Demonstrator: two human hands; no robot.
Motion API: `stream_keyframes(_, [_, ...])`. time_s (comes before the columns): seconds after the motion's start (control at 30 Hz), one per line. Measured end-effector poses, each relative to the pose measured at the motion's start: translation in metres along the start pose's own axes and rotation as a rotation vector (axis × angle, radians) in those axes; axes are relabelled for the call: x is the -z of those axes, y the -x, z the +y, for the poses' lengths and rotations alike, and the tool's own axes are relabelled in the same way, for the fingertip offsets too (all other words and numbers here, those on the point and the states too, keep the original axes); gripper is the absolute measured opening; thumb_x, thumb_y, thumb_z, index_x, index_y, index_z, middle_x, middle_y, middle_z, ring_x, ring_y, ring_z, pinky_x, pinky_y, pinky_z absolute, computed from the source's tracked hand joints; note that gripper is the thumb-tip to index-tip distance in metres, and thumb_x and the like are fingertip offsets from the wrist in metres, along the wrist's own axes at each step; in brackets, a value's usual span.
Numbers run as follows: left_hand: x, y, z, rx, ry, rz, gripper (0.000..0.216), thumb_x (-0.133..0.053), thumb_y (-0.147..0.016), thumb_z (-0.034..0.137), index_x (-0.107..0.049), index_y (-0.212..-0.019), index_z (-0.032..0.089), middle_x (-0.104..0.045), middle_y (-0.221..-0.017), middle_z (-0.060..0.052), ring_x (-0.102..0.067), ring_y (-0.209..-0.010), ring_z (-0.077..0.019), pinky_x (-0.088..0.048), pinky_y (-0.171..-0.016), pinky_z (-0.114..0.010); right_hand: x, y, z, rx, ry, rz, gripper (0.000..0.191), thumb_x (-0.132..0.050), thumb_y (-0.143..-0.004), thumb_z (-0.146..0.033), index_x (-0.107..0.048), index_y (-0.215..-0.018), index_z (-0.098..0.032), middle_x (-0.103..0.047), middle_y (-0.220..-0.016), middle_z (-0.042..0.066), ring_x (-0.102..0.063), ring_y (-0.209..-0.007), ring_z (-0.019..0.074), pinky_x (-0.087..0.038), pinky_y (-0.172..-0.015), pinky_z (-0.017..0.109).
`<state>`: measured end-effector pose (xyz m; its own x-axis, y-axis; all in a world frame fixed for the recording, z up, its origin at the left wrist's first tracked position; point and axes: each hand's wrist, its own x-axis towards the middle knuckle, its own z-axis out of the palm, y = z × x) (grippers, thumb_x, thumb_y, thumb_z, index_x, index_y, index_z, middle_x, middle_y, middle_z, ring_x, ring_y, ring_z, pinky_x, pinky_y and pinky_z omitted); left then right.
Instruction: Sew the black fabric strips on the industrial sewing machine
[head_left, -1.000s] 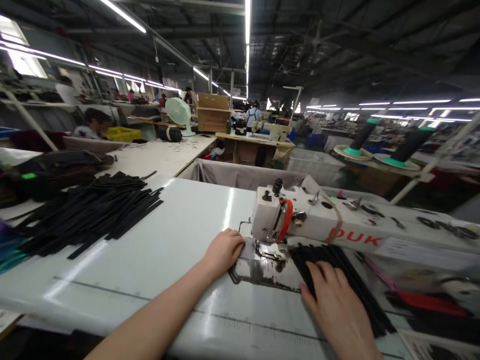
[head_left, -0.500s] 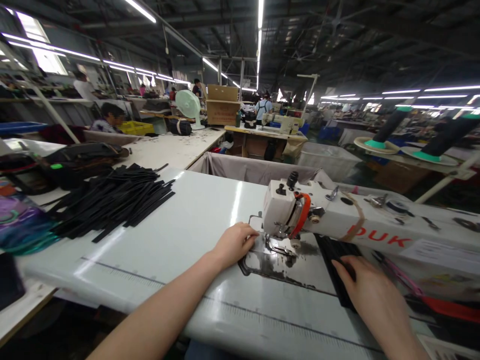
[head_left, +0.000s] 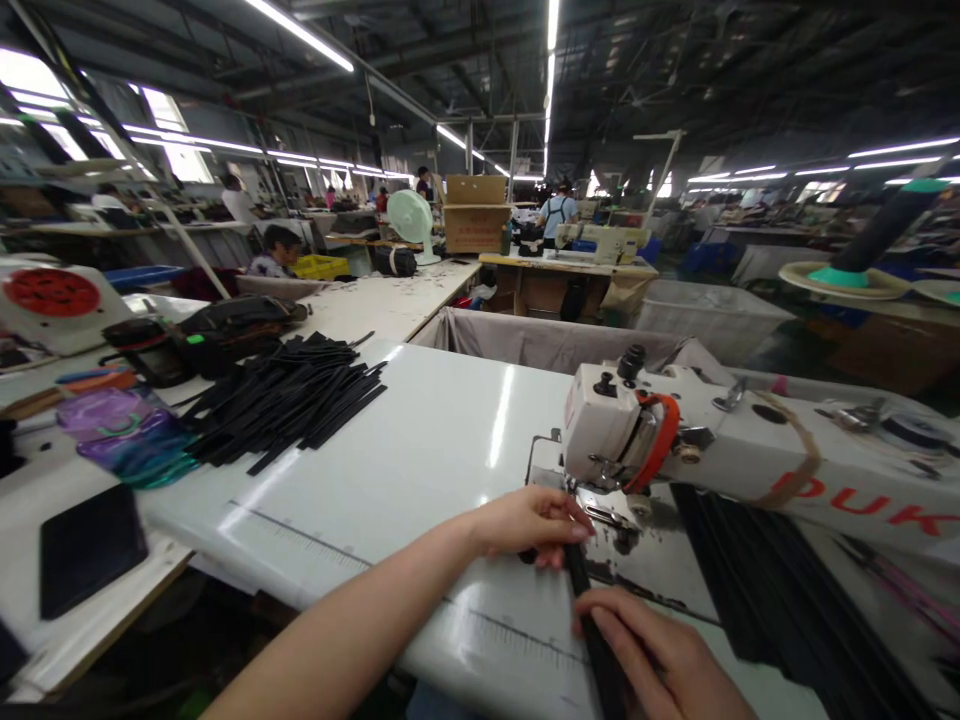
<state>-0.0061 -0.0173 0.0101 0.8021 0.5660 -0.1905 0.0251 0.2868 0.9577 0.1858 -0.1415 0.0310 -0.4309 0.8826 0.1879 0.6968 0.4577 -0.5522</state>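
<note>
A narrow black fabric strip (head_left: 581,578) runs from below the sewing machine (head_left: 607,420) toward the table's front edge. My left hand (head_left: 534,522) pinches its far end just in front of the needle area. Closer to me, my right hand (head_left: 637,640) grips the same strip between thumb and fingers. To the right, under the machine's arm, lies a stack of black strips (head_left: 780,590). A loose pile of cut black strips (head_left: 285,395) rests on the left of the white tabletop (head_left: 442,430).
A purple and teal pouch (head_left: 124,425), a dark mug (head_left: 150,350) and a black tablet-like slab (head_left: 91,548) sit at the left. Behind the table hangs a grey cloth bin (head_left: 525,340). A green fan (head_left: 411,218) and a cardboard box (head_left: 475,215) stand farther back. Scissors (head_left: 892,580) lie at right.
My right hand has left the stack under the machine arm and moved left with a strip. My left hand has come to that strip's far end. The view has turned slightly left.
</note>
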Motion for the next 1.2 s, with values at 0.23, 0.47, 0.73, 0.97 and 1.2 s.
stream_keyframes(0.23, [0.008, -0.007, -0.007, -0.084, -0.388, 0.514, 0.022, -0.067, -0.081, 0.02, -0.058, -0.1, 0.015, -0.055, -0.064, 0.005, -0.05, -0.051, -0.0101, -0.04, -0.05, -0.022, -0.012, -0.041, 0.03, 0.477, 0.433, 0.118, 0.039, -0.038, -0.09, -0.006, -0.063, -0.118, -0.017, -0.067, -0.099, 0.011, -0.066, -0.09, 0.0212, -0.058, -0.076, 0.034])
stream_keyframes(0.47, [-0.003, -0.002, -0.005, -0.268, -1.193, 0.56, 0.008, -0.066, -0.087, 0.021, -0.067, -0.082, 0.015, -0.066, -0.095, -0.006, -0.056, -0.094, -0.0219, -0.046, -0.09, -0.035, -0.031, -0.027, 0.033, 0.495, 0.671, 0.305, 0.046, -0.034, -0.083, 0.001, -0.064, -0.117, -0.011, -0.068, -0.114, 0.011, -0.065, -0.104, 0.0203, -0.057, -0.084, 0.03])
stream_keyframes(0.73, [-0.009, -0.007, -0.011, -0.368, -1.26, 0.463, 0.021, -0.053, -0.094, 0.015, -0.066, -0.078, 0.014, -0.069, -0.092, -0.004, -0.057, -0.087, -0.0179, -0.048, -0.087, -0.032, -0.044, -0.018, 0.043, 0.475, 0.757, 0.255, 0.048, -0.039, -0.079, 0.001, -0.06, -0.121, -0.007, -0.064, -0.123, 0.015, -0.061, -0.113, 0.0235, -0.055, -0.089, 0.031])
stream_keyframes(0.97, [-0.011, -0.01, -0.015, -0.326, -1.439, 0.382, 0.016, -0.051, -0.093, 0.012, -0.062, -0.081, 0.014, -0.064, -0.093, -0.007, -0.054, -0.086, -0.0193, -0.049, -0.084, -0.032, -0.042, -0.017, 0.044, 0.471, 0.752, 0.228, 0.051, -0.04, -0.076, 0.002, -0.06, -0.122, -0.007, -0.062, -0.127, 0.016, -0.06, -0.115, 0.0243, -0.054, -0.09, 0.032])
stream_keyframes(1.2, [-0.007, -0.014, -0.022, -0.337, -1.475, 0.365, 0.018, -0.048, -0.095, 0.013, -0.061, -0.084, 0.015, -0.062, -0.091, -0.007, -0.054, -0.085, -0.0195, -0.048, -0.086, -0.032, -0.041, -0.019, 0.044, 0.502, 0.768, 0.243, 0.049, -0.04, -0.077, 0.003, -0.061, -0.119, -0.007, -0.065, -0.122, 0.015, -0.062, -0.111, 0.0226, -0.054, -0.089, 0.03])
